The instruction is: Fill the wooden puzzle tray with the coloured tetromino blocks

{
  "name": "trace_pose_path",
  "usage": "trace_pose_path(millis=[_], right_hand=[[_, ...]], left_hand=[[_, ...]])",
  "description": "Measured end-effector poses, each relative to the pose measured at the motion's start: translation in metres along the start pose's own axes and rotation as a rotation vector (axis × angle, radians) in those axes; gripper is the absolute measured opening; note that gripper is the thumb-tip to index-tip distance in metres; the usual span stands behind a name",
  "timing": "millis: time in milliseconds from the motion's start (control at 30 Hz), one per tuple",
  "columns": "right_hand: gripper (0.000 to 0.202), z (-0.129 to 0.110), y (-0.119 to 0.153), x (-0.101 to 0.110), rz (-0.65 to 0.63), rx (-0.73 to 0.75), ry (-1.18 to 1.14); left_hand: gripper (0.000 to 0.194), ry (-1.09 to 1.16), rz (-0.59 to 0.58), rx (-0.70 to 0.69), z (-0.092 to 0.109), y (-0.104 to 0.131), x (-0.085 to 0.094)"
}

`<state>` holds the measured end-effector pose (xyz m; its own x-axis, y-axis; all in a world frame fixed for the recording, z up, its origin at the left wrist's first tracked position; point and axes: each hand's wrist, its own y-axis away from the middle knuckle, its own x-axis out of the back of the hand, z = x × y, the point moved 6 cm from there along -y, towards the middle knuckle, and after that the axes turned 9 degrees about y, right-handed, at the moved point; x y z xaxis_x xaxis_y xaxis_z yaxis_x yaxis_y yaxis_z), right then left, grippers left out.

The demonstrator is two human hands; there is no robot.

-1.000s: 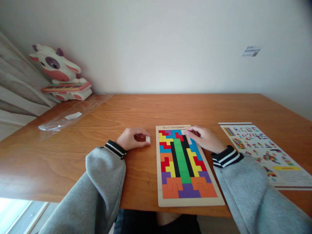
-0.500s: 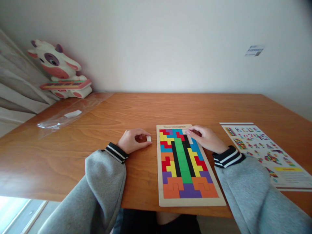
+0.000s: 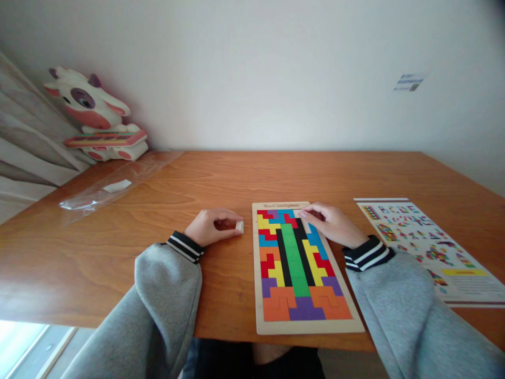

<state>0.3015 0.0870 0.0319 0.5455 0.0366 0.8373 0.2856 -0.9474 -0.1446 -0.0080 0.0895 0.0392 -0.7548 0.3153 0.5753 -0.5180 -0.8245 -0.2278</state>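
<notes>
One puzzle board [image 3: 305, 327] lies flat near the table [image 3: 221, 179] front edge, its tray nearly full of coloured flat pieces. These look thin, rigid and light; lifting one likely requires a fingertip at an exposed edge. The right hand [image 3: 333, 223] rests on the board's far right corner, fingers curled, pressing a piece. The left hand [image 3: 213, 226] rests beside the board, fingers loosely closed around a small pale block [image 3: 239, 226]. A printed pattern sheet [image 3: 430, 247] lies to the right.
</notes>
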Motion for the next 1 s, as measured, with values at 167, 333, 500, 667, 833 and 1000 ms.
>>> trace_pose_path(millis=[167, 333, 500, 667, 833, 1000], right_hand=[[0.042, 0.002, -0.001, -0.002, 0.002, 0.014, -0.022], [0.043, 0.003, -0.001, -0.003, -0.002, 0.013, -0.036], [0.043, 0.003, -0.001, -0.003, -0.008, -0.002, -0.028], [0.041, 0.002, -0.001, -0.003, -0.002, 0.016, -0.036], [0.042, 0.002, -0.001, -0.003, 0.006, 0.021, -0.019], [0.042, 0.004, -0.001, -0.004, 0.004, 0.013, -0.023]], left_hand=[[0.034, -0.039, -0.012, -0.02, -0.001, 0.0, -0.002], [0.032, -0.066, -0.033, -0.06, 0.002, 0.0, -0.003], [0.028, -0.062, -0.05, -0.089, 0.006, 0.0, -0.003], [0.023, -0.101, -0.062, -0.152, 0.011, 0.0, -0.001], [0.025, -0.153, -0.087, -0.236, 0.014, 0.002, -0.001], [0.021, -0.167, -0.062, -0.261, 0.015, 0.002, -0.001]])
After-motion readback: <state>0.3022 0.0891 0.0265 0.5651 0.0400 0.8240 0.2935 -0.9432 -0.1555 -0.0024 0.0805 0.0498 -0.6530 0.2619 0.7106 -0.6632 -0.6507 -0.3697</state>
